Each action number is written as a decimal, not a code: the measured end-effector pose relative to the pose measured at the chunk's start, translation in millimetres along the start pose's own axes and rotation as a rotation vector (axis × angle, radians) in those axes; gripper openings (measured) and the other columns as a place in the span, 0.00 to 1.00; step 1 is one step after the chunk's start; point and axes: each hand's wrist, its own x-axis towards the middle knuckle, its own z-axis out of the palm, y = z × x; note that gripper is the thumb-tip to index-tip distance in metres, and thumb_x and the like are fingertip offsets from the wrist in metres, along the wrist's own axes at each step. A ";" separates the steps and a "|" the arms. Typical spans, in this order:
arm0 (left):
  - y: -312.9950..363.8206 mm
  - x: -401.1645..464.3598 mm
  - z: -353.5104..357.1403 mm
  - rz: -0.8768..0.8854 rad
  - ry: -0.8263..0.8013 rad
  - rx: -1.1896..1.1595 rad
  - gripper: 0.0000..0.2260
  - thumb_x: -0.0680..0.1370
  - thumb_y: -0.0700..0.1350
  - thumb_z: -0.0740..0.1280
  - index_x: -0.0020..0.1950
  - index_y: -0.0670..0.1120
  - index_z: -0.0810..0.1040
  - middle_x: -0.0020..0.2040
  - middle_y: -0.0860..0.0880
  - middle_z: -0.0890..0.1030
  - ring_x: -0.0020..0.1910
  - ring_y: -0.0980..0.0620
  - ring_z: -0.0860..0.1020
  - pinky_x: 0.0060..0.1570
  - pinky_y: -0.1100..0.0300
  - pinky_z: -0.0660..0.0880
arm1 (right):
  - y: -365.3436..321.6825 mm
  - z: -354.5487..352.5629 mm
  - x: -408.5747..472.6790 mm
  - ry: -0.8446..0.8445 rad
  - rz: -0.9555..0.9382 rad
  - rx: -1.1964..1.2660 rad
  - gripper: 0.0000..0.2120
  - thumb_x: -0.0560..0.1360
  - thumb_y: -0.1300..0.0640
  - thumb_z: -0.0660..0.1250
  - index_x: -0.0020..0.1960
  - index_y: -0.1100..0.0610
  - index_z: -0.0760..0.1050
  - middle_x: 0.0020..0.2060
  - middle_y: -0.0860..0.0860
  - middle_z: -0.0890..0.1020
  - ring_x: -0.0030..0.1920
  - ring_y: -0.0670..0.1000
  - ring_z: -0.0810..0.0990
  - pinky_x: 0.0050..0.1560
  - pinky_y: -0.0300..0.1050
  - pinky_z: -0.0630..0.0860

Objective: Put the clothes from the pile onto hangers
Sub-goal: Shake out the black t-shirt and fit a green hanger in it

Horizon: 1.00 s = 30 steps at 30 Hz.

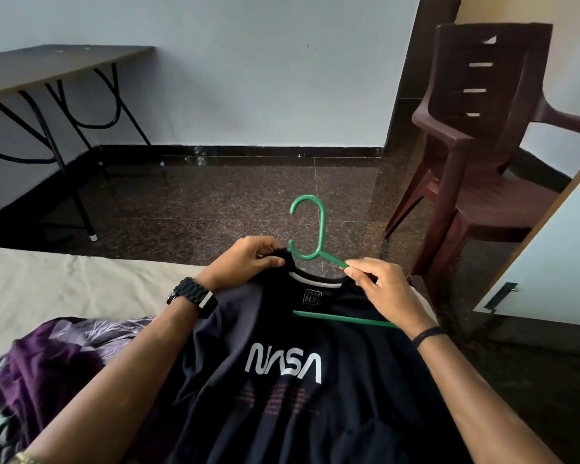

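A dark navy T-shirt (pixel 302 406) with white NASA lettering lies front up before me on the bed. A green plastic hanger (pixel 315 229) sits partly inside its neck opening, with the hook sticking out beyond the collar and the bottom bar showing across the chest. My left hand (pixel 245 262) pinches the collar fabric at the left of the hook. My right hand (pixel 379 289) grips the hanger's right arm together with the collar's right side. A pile of purple and patterned clothes (pixel 47 373) lies at my lower left.
The bed has a beige sheet (pixel 64 289). Beyond it is a dark speckled stone floor (pixel 215 202). A dark folding table (pixel 47 68) stands at the far left, a brown plastic chair (pixel 482 145) at the right, and a white door (pixel 556 262) edge at the far right.
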 end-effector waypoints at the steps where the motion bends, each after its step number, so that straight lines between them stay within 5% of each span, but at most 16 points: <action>1: -0.9 1.0 -0.8 0.003 0.005 0.000 0.04 0.76 0.40 0.70 0.49 0.46 0.80 0.44 0.50 0.84 0.43 0.59 0.80 0.47 0.64 0.75 | -1.8 3.7 2.1 -0.019 -0.011 -0.009 0.11 0.77 0.57 0.67 0.57 0.58 0.81 0.41 0.43 0.80 0.42 0.43 0.79 0.46 0.40 0.75; 5: -10.3 -4.5 -2.7 -0.056 -0.002 -0.010 0.09 0.77 0.40 0.68 0.56 0.47 0.79 0.54 0.49 0.82 0.57 0.54 0.79 0.61 0.59 0.72 | -1.5 8.9 9.8 -0.042 0.009 -0.052 0.13 0.78 0.55 0.66 0.61 0.55 0.79 0.45 0.47 0.79 0.46 0.48 0.78 0.50 0.45 0.75; 9: -15.6 -9.8 -5.8 -0.088 0.132 0.023 0.09 0.78 0.37 0.66 0.57 0.46 0.78 0.53 0.50 0.81 0.56 0.52 0.78 0.62 0.57 0.71 | 1.2 7.4 5.7 0.515 0.078 -0.107 0.08 0.76 0.63 0.66 0.54 0.58 0.80 0.45 0.52 0.76 0.45 0.53 0.77 0.49 0.43 0.72; 11: -24.1 -12.0 -11.3 -0.136 0.168 0.011 0.08 0.78 0.36 0.65 0.56 0.43 0.77 0.52 0.47 0.81 0.54 0.49 0.78 0.61 0.53 0.72 | 0.8 6.0 -1.3 0.623 0.080 -0.028 0.08 0.73 0.68 0.65 0.46 0.58 0.80 0.40 0.52 0.76 0.39 0.52 0.76 0.41 0.38 0.71; 13: -28.9 -14.7 -14.1 -0.167 0.154 -0.038 0.08 0.78 0.36 0.65 0.54 0.46 0.77 0.51 0.46 0.81 0.52 0.49 0.79 0.60 0.52 0.72 | -2.2 13.3 -8.1 0.432 0.012 -0.008 0.10 0.71 0.68 0.64 0.42 0.57 0.81 0.37 0.51 0.77 0.36 0.48 0.75 0.38 0.35 0.69; 16: -25.5 -13.4 -5.8 -0.149 0.162 -0.093 0.04 0.78 0.43 0.66 0.52 0.50 0.77 0.45 0.49 0.81 0.44 0.56 0.77 0.53 0.54 0.72 | -6.4 41.0 -16.2 -0.158 0.106 -0.026 0.10 0.75 0.63 0.64 0.51 0.54 0.82 0.39 0.49 0.80 0.37 0.47 0.76 0.42 0.38 0.71; 19: -20.6 -11.1 1.3 -0.162 0.229 -0.060 0.03 0.79 0.47 0.65 0.49 0.55 0.78 0.37 0.54 0.79 0.34 0.60 0.72 0.43 0.58 0.69 | -4.7 67.3 -22.2 -0.429 0.226 -0.197 0.13 0.81 0.51 0.58 0.60 0.52 0.77 0.48 0.55 0.83 0.51 0.55 0.79 0.51 0.46 0.75; 23: -16.3 -13.7 -6.0 -0.161 0.240 0.023 0.14 0.80 0.45 0.64 0.43 0.66 0.75 0.35 0.56 0.78 0.35 0.57 0.72 0.42 0.59 0.69 | 2.7 69.5 -19.3 -0.352 0.379 -0.395 0.20 0.82 0.46 0.51 0.52 0.58 0.75 0.51 0.61 0.80 0.55 0.63 0.77 0.49 0.53 0.74; 26: -15.3 -18.1 -11.7 -0.170 0.243 0.056 0.13 0.79 0.43 0.64 0.41 0.61 0.75 0.34 0.52 0.75 0.35 0.54 0.71 0.42 0.57 0.68 | 13.6 59.9 -15.0 -0.206 0.482 -0.473 0.19 0.80 0.47 0.56 0.50 0.62 0.77 0.50 0.61 0.81 0.53 0.62 0.78 0.47 0.51 0.74; 30: -14.6 -25.6 -14.6 -0.173 0.221 0.091 0.09 0.80 0.41 0.63 0.41 0.52 0.74 0.35 0.51 0.75 0.36 0.54 0.71 0.44 0.56 0.68 | 30.3 39.3 -10.1 -0.091 0.620 -0.399 0.07 0.73 0.61 0.63 0.44 0.64 0.78 0.44 0.61 0.82 0.49 0.61 0.80 0.42 0.46 0.72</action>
